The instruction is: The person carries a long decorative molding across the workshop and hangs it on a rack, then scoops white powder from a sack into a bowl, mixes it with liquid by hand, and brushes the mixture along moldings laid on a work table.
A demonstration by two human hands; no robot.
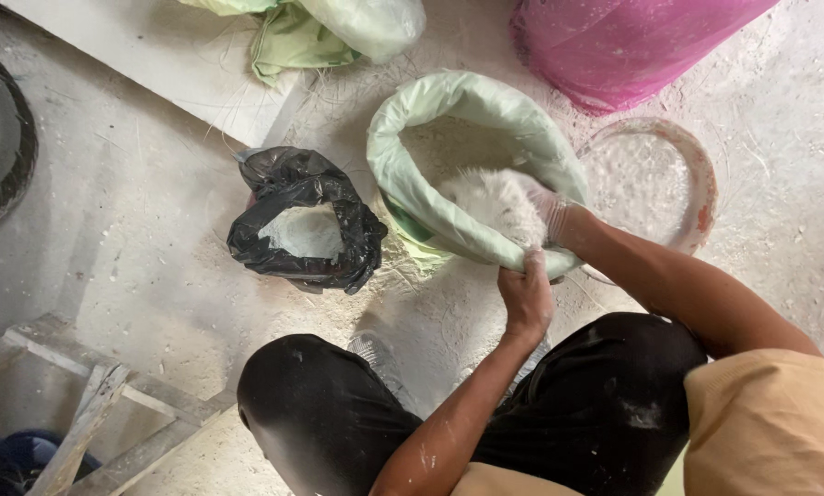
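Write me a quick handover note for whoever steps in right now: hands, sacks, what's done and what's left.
Left hand: pinching the near rim of the pale green sack, holding its mouth open.
Right hand: inside that sack, coated in white powder, with a heap on it.
Black bag: open on the floor beside the green sack, some white powder already in it.
Round basin: on the other side of the sack, dusted white.
Pink bag: behind, untouched.
Done: powder in the black bag. Left: the handful is not yet out of the sack.

Black dusty trousers (605,404), tan short-sleeved shirt (770,422).
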